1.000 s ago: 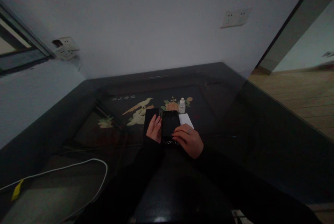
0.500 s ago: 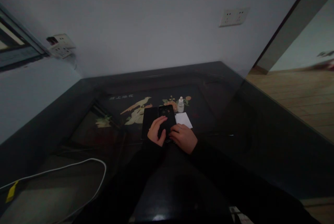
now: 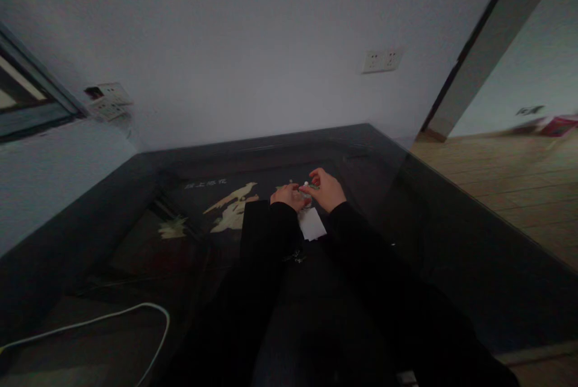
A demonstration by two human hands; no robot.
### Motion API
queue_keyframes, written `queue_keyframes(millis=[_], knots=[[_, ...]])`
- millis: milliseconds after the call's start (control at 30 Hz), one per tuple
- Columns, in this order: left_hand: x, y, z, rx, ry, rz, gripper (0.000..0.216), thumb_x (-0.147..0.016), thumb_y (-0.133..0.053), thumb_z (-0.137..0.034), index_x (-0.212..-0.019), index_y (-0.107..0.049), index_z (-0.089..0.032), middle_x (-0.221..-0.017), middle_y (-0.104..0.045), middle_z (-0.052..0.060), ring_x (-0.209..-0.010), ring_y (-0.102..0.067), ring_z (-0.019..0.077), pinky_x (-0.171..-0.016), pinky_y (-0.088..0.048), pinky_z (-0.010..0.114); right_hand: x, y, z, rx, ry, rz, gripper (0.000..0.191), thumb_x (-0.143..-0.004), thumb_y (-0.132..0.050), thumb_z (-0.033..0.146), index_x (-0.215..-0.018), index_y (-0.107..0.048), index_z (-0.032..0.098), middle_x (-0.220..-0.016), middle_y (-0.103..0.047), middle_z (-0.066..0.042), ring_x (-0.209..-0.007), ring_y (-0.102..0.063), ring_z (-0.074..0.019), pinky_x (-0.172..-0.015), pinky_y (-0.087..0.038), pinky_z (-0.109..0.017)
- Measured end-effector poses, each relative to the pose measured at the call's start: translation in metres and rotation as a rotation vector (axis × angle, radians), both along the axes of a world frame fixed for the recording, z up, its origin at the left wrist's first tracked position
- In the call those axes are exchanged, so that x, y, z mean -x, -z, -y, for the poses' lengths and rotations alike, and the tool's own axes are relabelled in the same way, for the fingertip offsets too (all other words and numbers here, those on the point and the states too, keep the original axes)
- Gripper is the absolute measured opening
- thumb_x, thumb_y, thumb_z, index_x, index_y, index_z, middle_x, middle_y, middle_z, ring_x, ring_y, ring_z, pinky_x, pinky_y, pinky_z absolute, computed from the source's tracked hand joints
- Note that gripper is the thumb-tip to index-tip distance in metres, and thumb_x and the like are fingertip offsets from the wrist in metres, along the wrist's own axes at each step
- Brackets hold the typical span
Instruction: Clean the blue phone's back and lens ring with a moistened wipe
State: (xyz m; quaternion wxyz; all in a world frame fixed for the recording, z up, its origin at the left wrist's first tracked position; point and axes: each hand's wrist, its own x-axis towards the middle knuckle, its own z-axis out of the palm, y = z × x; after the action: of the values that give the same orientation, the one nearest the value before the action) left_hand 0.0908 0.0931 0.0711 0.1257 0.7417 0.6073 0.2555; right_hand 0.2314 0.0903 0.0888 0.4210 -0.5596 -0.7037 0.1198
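Note:
Both my hands are stretched forward over the dark table (image 3: 419, 218) and meet at a small white bottle (image 3: 306, 186), of which only the top shows between them. My left hand (image 3: 289, 196) is curled around the bottle's body. The bent fingers of my right hand (image 3: 326, 189) pinch at its cap. A white square wipe (image 3: 312, 226) lies flat on the table just behind my hands, between my black sleeves. My left sleeve covers the two dark phones; only a small glint (image 3: 294, 256) shows there.
The table top carries a pale bird and flower inlay (image 3: 232, 203) left of my hands. A white cable (image 3: 153, 318) loops at the near left. Wall sockets (image 3: 382, 60) sit on the wall behind. A doorway with wooden floor (image 3: 510, 176) opens at the right.
Both hands left the phones and reached forward to the small bottle. The phones are now under my left sleeve. My head shifted slightly right.

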Motion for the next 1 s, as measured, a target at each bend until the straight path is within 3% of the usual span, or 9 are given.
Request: queue_keyframes(millis=[200, 333, 400, 500, 600, 700, 833, 1000], knots=[[-0.004, 0.008, -0.016, 0.053, 0.021, -0.055, 0.037, -0.062, -0.060, -0.051, -0.082, -0.062, -0.021, -0.086, -0.067, 0.005, -0.085, -0.061, 0.0236, -0.074, -0.043, 0.032, 0.011, -0.004, -0.007, 0.063, -0.004, 0.056, 0.013, -0.067, -0.066, 0.029, -0.065, -0.060, 0.018, -0.062, -0.059, -0.002, -0.060, -0.053, -0.0158, -0.057, -0.037, -0.028], [-0.002, 0.013, -0.020, 0.104, 0.039, -0.028, 0.040, -0.062, -0.060, -0.053, -0.088, -0.062, -0.022, -0.085, -0.067, 0.002, -0.080, -0.061, 0.0180, -0.066, -0.042, 0.025, 0.004, -0.008, -0.013, 0.139, -0.144, 0.034, 0.005, -0.066, -0.066, 0.016, -0.069, -0.066, 0.019, -0.066, -0.064, -0.001, -0.063, -0.059, -0.0129, -0.060, -0.042, -0.024], [-0.002, 0.015, -0.023, 0.121, 0.047, -0.016, 0.041, -0.062, -0.060, -0.054, -0.089, -0.061, -0.022, -0.085, -0.067, 0.001, -0.078, -0.061, 0.0164, -0.063, -0.041, 0.024, 0.001, -0.007, -0.016, 0.160, -0.201, 0.012, 0.015, -0.066, -0.066, 0.013, -0.079, -0.067, 0.020, -0.075, -0.067, 0.000, -0.067, -0.061, -0.0114, -0.062, -0.045, -0.022], [-0.002, 0.016, -0.025, 0.133, 0.047, -0.010, 0.039, -0.062, -0.061, -0.053, -0.082, -0.061, -0.020, -0.079, -0.065, 0.001, -0.072, -0.060, 0.0159, -0.059, -0.040, 0.024, 0.000, -0.003, -0.018, 0.142, -0.150, -0.028, 0.030, -0.065, -0.069, 0.023, -0.094, -0.063, 0.017, -0.090, -0.067, -0.005, -0.074, -0.061, -0.0143, -0.065, -0.047, -0.026], [-0.002, 0.015, -0.024, 0.138, 0.048, -0.005, 0.037, -0.061, -0.061, -0.052, -0.077, -0.060, -0.019, -0.075, -0.064, 0.001, -0.069, -0.058, 0.0158, -0.057, -0.038, 0.025, 0.003, 0.000, -0.017, 0.128, -0.086, -0.039, 0.024, -0.064, -0.070, 0.026, -0.083, -0.064, 0.014, -0.079, -0.066, -0.007, -0.070, -0.061, -0.0174, -0.065, -0.047, -0.031], [-0.001, 0.014, -0.023, 0.142, 0.055, 0.012, 0.037, -0.061, -0.061, -0.051, -0.082, -0.061, -0.020, -0.078, -0.064, 0.001, -0.071, -0.058, 0.0153, -0.059, -0.039, 0.024, 0.004, -0.001, -0.017, 0.160, -0.138, -0.046, 0.007, -0.065, -0.067, 0.017, -0.072, -0.066, 0.015, -0.069, -0.067, -0.005, -0.066, -0.062, -0.0160, -0.064, -0.048, -0.028], [-0.002, 0.013, -0.022, 0.155, 0.062, 0.028, 0.042, -0.061, -0.062, -0.051, -0.092, -0.062, -0.022, -0.078, -0.065, 0.000, -0.072, -0.058, 0.0151, -0.060, -0.040, 0.024, 0.002, -0.005, -0.017, 0.211, -0.246, -0.070, 0.013, -0.067, -0.065, 0.011, -0.078, -0.069, 0.017, -0.073, -0.069, -0.002, -0.069, -0.064, -0.0134, -0.065, -0.049, -0.023], [-0.004, 0.011, -0.021, 0.154, 0.054, 0.020, 0.039, -0.063, -0.062, -0.048, -0.088, -0.062, -0.018, -0.079, -0.064, 0.003, -0.070, -0.058, 0.0162, -0.060, -0.040, 0.025, 0.006, -0.005, -0.014, 0.171, -0.168, -0.086, 0.009, -0.068, -0.068, 0.022, -0.074, -0.069, 0.016, -0.073, -0.069, -0.006, -0.073, -0.065, -0.0187, -0.069, -0.049, -0.030]])
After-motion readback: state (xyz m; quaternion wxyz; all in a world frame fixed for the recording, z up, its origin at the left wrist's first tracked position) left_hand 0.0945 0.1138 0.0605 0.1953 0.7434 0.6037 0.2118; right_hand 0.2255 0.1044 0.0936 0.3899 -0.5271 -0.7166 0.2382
